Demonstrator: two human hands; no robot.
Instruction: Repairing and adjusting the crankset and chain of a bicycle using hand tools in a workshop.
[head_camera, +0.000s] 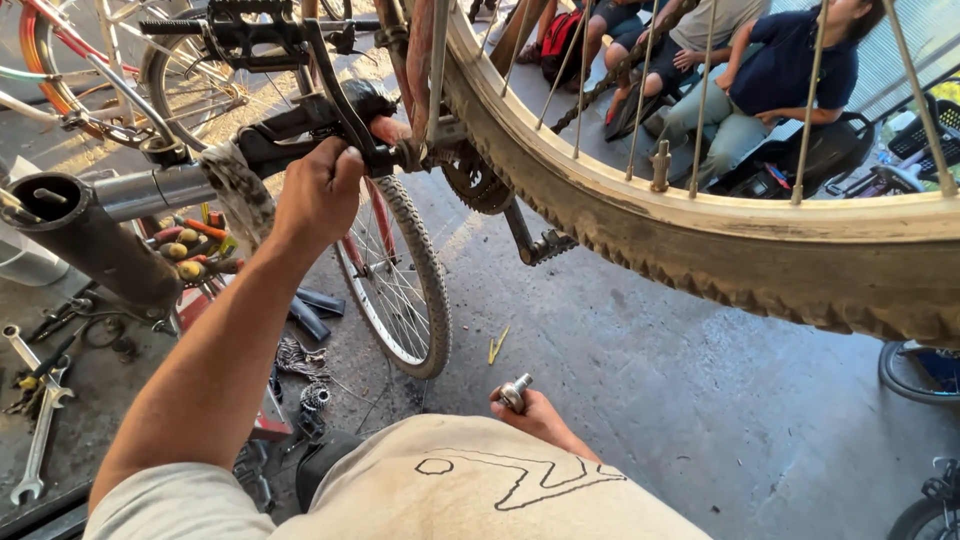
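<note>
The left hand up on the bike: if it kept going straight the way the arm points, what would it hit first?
The left hand already grips the crank arm. Going straight on, it would likely meet the bike frame right behind, though depth is hard to judge from above.

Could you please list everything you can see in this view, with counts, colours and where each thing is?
bicycle on a stand: one, reddish frame, upper centre, raised
large wheel: one, dusty tan tyre, silver spokes, top right, close to the camera
smaller wheel: one, dark knobby tyre, centre, below the frame
pedals: two, black, one top left, one centre
repair stand tube: one, dark, left
spanners: several, silver, lower left
other bicycles: some, top left
seated people: a few, top right
concrete floor: grey
left hand: grips the black crank arm
right hand: holds a small silver metal part
</note>
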